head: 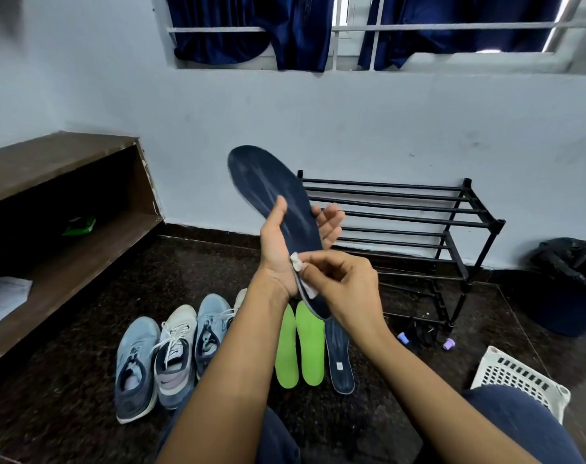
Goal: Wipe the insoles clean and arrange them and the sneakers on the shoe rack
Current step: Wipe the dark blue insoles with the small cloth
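My left hand holds a dark blue insole upright in front of me, thumb on its face and fingers behind it. My right hand pinches a small white wipe against the insole's heel end. On the floor below lie two green insoles and a second dark blue insole. Several sneakers, light blue and white, stand in a row to the left of them. The black shoe rack stands bare against the wall behind my hands.
A brown wooden shelf unit runs along the left wall. A white plastic basket sits at the lower right, a dark bin with a black bag at the far right. Small purple caps lie under the rack.
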Motion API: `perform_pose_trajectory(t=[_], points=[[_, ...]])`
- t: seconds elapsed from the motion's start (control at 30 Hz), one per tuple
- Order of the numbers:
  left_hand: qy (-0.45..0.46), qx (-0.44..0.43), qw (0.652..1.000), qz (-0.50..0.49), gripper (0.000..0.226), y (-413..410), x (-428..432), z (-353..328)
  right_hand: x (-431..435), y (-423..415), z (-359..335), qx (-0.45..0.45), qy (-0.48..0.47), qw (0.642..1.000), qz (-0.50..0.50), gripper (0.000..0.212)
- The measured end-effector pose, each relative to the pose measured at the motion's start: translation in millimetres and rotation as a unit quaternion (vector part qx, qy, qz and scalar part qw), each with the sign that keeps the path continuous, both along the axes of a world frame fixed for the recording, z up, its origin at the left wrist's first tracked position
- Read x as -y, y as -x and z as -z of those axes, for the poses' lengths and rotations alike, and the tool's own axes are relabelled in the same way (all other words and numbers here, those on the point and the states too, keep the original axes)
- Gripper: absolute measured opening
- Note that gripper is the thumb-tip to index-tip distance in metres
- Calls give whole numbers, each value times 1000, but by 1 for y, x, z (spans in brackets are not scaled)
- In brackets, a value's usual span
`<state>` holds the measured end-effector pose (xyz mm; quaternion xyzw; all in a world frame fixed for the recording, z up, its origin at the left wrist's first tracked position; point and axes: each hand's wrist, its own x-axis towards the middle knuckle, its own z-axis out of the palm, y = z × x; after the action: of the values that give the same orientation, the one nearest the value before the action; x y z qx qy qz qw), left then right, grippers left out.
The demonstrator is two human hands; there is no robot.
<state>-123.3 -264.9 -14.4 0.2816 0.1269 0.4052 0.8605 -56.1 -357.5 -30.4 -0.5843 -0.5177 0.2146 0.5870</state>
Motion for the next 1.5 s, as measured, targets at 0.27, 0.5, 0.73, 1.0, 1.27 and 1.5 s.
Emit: perform_pose_trajectory(t=[0.27,0.5,0.73,1.0,1.27,1.5], points=[[16,-19,1000,-11,45,-6,8,4,-14,-12,3,112,-51,989,84,12],[6,-18,1000,4,50,-1,4,4,-7,-3,4,44,-39,997,44,13],[27,11,999,-26,49,5,-5,0,-6,-6,2,16,19,999,-43,17],[29,-23,999,4,40,-12,12,3,-19,-19,-2,133,-91,977,137,15],[24,-34,999,-25,40,-7,7,0,-5,-11,-8,25,-7,1000,2,15],[-18,2,1000,22,44,-14,13,3,-9,-22,-15,82,-48,989,111,16]])
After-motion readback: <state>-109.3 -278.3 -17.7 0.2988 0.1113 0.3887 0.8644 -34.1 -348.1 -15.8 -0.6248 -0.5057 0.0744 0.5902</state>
